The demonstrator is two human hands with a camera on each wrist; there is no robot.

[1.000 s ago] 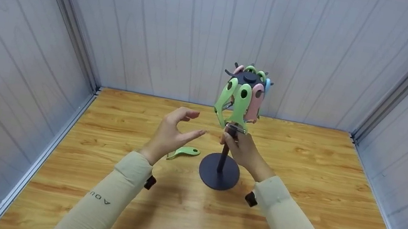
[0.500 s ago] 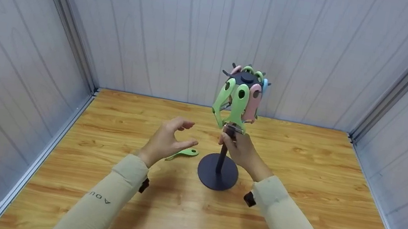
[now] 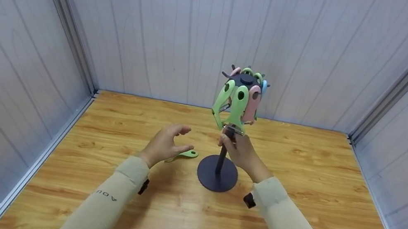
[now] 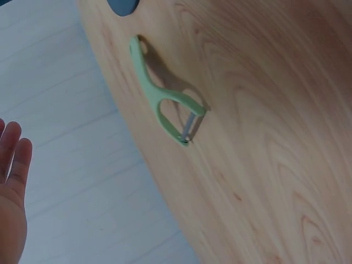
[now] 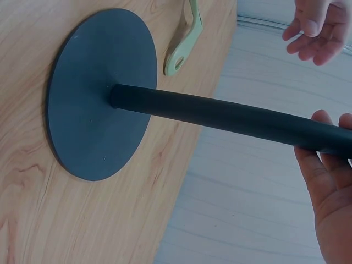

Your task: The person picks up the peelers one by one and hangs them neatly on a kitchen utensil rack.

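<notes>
My right hand (image 3: 247,155) grips the black pole (image 3: 223,155) of an upright stand, just beneath its hanging peelers. The stand's round base (image 3: 208,176) rests on the table. Two green peelers (image 3: 238,106) and a pink peeler (image 3: 251,108) face me on the hooks, with other green, pink and blue handles behind, partly hidden. A loose green peeler (image 4: 151,91) lies flat left of the base, its metal blade showing in the left wrist view. Over it hovers my left hand (image 3: 161,144), thumb and fingers apart with nothing between them, covering part of it in the head view.
The wood-grain table (image 3: 301,182) is enclosed by pale panel walls (image 3: 168,28) at the back and both sides. Metal strips (image 3: 41,157) run along the table's side edges. The stand's hooked top reaches up in front of the back wall.
My left hand has come down and slightly left, over the loose green peeler, covering more of it. The right hand keeps its grip on the pole, and the stand stays in place.
</notes>
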